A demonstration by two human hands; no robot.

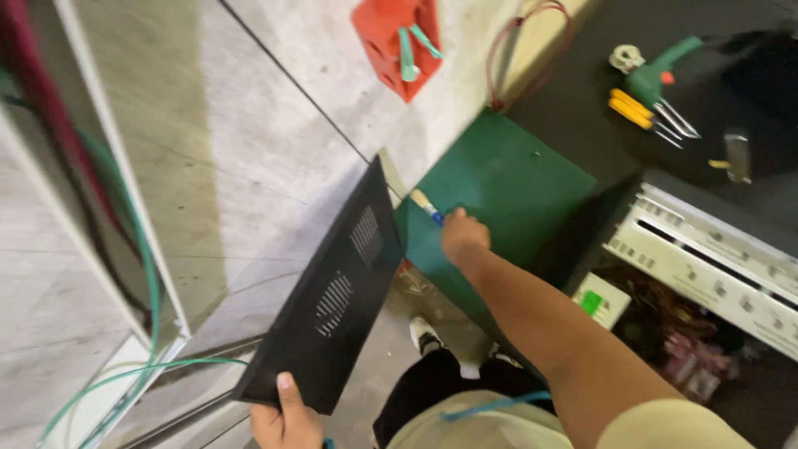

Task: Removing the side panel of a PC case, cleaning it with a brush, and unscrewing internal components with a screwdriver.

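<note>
My left hand (285, 416) grips the near corner of a black metal panel (332, 291) with two groups of vent slots, held tilted over the floor. My right hand (462, 235) is stretched out over a green box-shaped surface (507, 183) and holds a small paintbrush (426, 204) with a blue handle and pale bristles. The brush tip points toward the panel's far edge.
An open computer case (706, 258) with cables inside sits at the right. On a dark surface (582, 116) lie yellow-handled pliers (640, 112) and a green-handled tool (661, 71). A red holder (399, 41) rests on the concrete floor. Green and red cables (125, 249) run along the left.
</note>
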